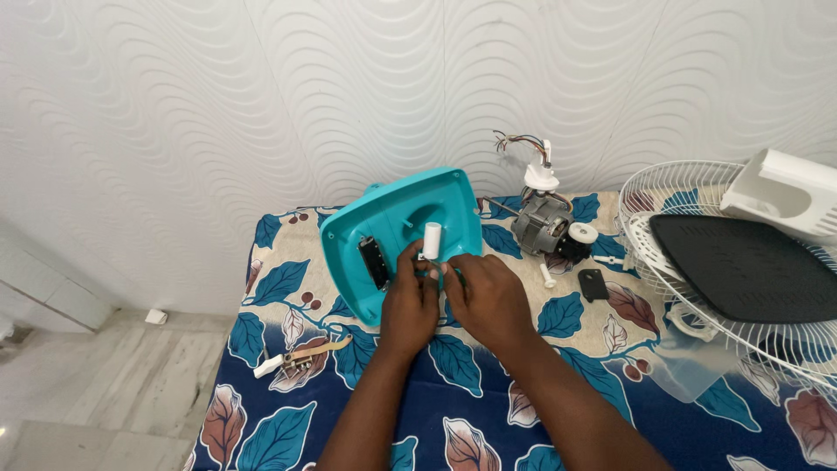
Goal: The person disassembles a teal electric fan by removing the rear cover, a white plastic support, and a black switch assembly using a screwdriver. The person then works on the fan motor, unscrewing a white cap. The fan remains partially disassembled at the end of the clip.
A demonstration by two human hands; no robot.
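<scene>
A teal plastic fan housing (pixel 397 218) stands tilted on the table, its hollow inner side facing me. A black rectangular part (pixel 374 261) sits inside it at the left. My left hand (pixel 411 301) pinches a short white plastic cylinder (pixel 431 240) upright against the housing. My right hand (pixel 488 296) presses close beside it, fingertips touching the left fingers at the housing's lower edge. What the right fingers hold is hidden.
A grey fan motor (pixel 542 225) with loose wires lies behind the housing. A white wire fan grille (pixel 663 187) carries a black panel (pixel 745 266) and a white cover (pixel 785 194) at right. A brass piece (pixel 309 353) lies front left, a small black part (pixel 593 284) right.
</scene>
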